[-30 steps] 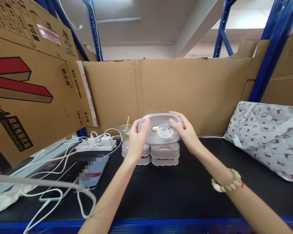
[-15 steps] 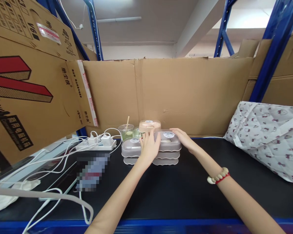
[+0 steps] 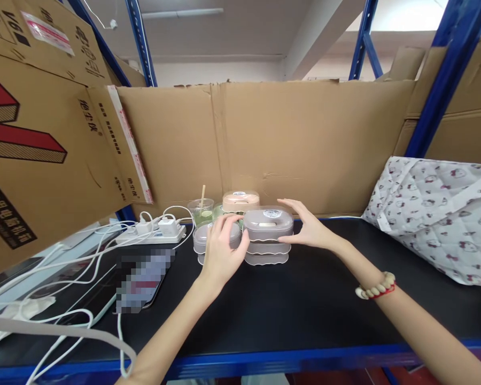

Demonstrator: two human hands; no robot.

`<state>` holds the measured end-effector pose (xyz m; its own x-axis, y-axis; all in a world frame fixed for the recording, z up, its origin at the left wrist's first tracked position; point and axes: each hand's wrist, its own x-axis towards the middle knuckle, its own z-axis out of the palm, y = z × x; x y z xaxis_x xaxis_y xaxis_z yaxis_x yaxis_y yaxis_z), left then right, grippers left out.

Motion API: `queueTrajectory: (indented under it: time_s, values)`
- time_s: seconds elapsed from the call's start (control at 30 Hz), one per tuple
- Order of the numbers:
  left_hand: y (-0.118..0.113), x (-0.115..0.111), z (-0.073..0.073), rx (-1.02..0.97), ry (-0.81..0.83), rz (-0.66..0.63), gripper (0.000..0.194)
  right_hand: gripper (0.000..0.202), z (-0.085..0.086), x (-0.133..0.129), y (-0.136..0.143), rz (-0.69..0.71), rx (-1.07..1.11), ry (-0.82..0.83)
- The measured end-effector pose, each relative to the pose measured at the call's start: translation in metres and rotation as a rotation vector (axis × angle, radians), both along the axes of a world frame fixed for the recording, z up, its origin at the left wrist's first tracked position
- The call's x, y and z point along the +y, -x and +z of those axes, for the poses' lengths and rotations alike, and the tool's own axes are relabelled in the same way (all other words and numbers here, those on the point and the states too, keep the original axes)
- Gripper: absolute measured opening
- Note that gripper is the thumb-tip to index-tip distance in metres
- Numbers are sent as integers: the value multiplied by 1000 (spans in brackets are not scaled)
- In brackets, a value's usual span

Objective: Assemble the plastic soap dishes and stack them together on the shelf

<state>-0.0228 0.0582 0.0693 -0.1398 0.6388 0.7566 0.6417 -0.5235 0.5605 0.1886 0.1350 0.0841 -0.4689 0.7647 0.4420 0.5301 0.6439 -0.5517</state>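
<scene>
Two stacks of greyish-purple lidded boxes with wavy rims stand side by side. On the right stack, the top box has a clear lid with a round label. My right hand is just to its right, thumb and fingers spread apart around its side; whether it touches cannot be made out. My left hand reaches in front of the left stack, partly hiding it. Its fingers are curved and its thumb is apart, beside the right stack's left edge, with nothing seen between them. Behind, a peach-coloured lidded box sits higher up, over something green.
A clear cup with a straw and green contents stands behind the left stack. Left lie a phone with a blurred screen, a power strip and loose white cables. A cardboard panel closes the back; a quilted bag sits right.
My right hand has moved off the top box's lid and opened wider at its side. My left hand has drawn left and toward me, its fingers opening. The view has shifted slightly.
</scene>
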Motion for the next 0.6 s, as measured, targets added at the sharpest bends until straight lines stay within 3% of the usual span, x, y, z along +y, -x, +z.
queueTrajectory:
  time_s: [0.2, 0.33, 0.43, 0.5, 0.6]
  values:
    - [-13, -7, 10, -118, -87, -206, 10, 86, 15, 14, 17, 97, -210, 76]
    - [-26, -24, 10, -375, 71, -301, 9, 85, 17, 13, 23, -13, -181, 62]
    - [-35, -33, -1, -731, 80, -254, 40, 86, 13, -5, 25, -95, 74, -33]
    - [-40, -34, -6, -823, 80, -272, 69, 89, 9, -25, 28, -53, 273, -25]
    - [-48, -30, -7, -897, 232, -546, 79, 85, 5, -61, 36, 101, 353, 75]
